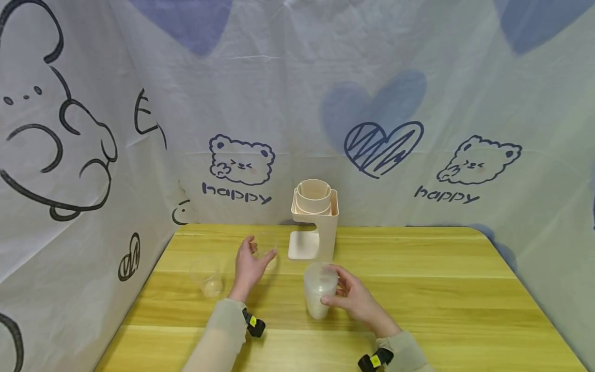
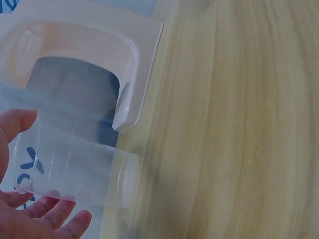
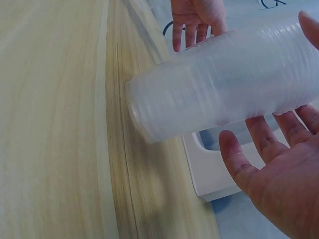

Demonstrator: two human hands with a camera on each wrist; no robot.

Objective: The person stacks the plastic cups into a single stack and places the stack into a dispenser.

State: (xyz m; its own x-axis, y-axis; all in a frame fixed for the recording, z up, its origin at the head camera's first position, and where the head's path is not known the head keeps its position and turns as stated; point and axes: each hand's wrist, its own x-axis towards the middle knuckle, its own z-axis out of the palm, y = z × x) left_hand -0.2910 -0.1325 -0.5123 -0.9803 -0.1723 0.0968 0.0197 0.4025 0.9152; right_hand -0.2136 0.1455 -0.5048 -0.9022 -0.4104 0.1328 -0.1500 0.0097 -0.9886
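My left hand (image 1: 248,266) is at a clear plastic cup (image 2: 84,164), thumb on one side near the rim and fingertips touching the other. That cup is upright, its base at or close to the wooden table (image 1: 418,289). Nearer the front, my right hand (image 1: 355,297) holds a tall stack of nested clear cups (image 3: 224,79), thumb on one side and fingers curled on the other. The stack's base is near the tabletop; whether it touches cannot be told. Between and behind the hands stands a cream-coloured stand (image 1: 328,232) with a round sleeve (image 1: 313,196) in its top.
Another clear cup (image 1: 204,274) stands on the table left of my left hand. Patterned white fabric (image 1: 297,103) hangs behind the back edge and along the left side. The stand sits near the back edge.
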